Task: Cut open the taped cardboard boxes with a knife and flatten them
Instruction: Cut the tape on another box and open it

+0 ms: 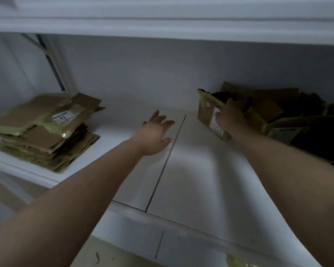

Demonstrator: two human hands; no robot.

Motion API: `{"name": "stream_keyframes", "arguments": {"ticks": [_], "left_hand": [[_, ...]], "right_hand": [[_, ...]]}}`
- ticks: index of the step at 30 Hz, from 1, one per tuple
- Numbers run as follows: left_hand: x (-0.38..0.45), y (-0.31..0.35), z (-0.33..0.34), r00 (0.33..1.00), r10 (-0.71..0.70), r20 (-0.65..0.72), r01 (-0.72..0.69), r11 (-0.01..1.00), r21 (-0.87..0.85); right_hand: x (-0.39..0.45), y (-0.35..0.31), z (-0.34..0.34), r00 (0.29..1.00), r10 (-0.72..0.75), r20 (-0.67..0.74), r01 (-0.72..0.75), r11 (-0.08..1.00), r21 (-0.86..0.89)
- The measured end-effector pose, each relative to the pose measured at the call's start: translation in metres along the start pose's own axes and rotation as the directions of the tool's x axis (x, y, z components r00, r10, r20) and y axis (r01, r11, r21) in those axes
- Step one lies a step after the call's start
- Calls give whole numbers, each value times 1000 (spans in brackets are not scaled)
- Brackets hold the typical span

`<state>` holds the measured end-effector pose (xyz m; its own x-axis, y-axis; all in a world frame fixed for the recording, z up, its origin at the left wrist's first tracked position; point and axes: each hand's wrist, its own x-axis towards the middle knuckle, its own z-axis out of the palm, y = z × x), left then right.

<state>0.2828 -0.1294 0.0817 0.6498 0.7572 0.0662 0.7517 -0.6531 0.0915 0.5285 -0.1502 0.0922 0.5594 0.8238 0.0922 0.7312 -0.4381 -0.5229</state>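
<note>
A small brown cardboard box (205,112) with a white label and yellowish tape sits on the white shelf (191,170) at the right. My right hand (231,117) grips its near top edge, fingers curled over it. My left hand (155,133) hovers open above the middle of the shelf, fingers spread, holding nothing. At the left lies a stack of flattened cardboard boxes (44,128) with a white label on top. No knife is in view.
More cardboard boxes (289,120), some open and dark inside, crowd the right end of the shelf behind the gripped box. An upper shelf (162,22) overhangs closely. A seam (168,157) runs across the shelf board. The wall closes the back.
</note>
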Motion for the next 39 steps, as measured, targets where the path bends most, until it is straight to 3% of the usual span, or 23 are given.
{"name": "stream_keyframes", "arguments": {"ticks": [5, 8, 14, 18, 21, 23, 26, 29, 33, 35, 37, 39], "left_hand": [[-13, -5, 0, 999, -40, 4, 40, 999, 11], [-19, -9, 1, 999, -50, 6, 50, 999, -2], [-24, -24, -10, 993, -62, -104, 58, 997, -48], [-38, -46, -18, 942, -141, -305, 81, 976, -203], [-53, -67, -22, 923, -226, -311, 145, 954, -262], [-64, -80, -22, 946, -167, -278, 99, 966, -240], [-80, -91, -22, 980, 19, -198, -60, 977, -203], [-91, -95, -19, 982, 141, -129, -163, 969, -183], [-96, -96, -16, 958, 287, 19, -287, 958, 4], [-96, -94, -23, 946, 320, 61, -324, 941, 97], [-95, -92, -30, 942, 335, 18, -335, 941, 54], [-94, -92, -35, 950, 282, -136, -299, 945, -130]], "right_hand": [[-2, 4, 7, 985, 10, -171, -30, 993, -116], [-16, 0, 10, 975, -7, -221, -16, 995, -101], [-43, -10, 13, 931, -267, -250, 255, 964, -77], [-62, -29, 24, 926, -349, -146, 370, 913, 169], [-80, -47, 32, 915, -385, -118, 401, 840, 365], [-93, -59, 34, 917, -390, -84, 374, 765, 524], [-106, -71, 34, 936, -345, -72, 310, 711, 631], [-109, -76, 37, 958, -261, -120, 285, 811, 511], [-117, -72, 48, 981, -191, 22, 172, 920, 351], [-118, -69, 50, 993, -122, -2, 118, 952, 281], [-120, -67, 44, 994, -26, -103, 54, 958, 281], [-122, -64, 37, 974, 80, -210, 7, 923, 384]]}}
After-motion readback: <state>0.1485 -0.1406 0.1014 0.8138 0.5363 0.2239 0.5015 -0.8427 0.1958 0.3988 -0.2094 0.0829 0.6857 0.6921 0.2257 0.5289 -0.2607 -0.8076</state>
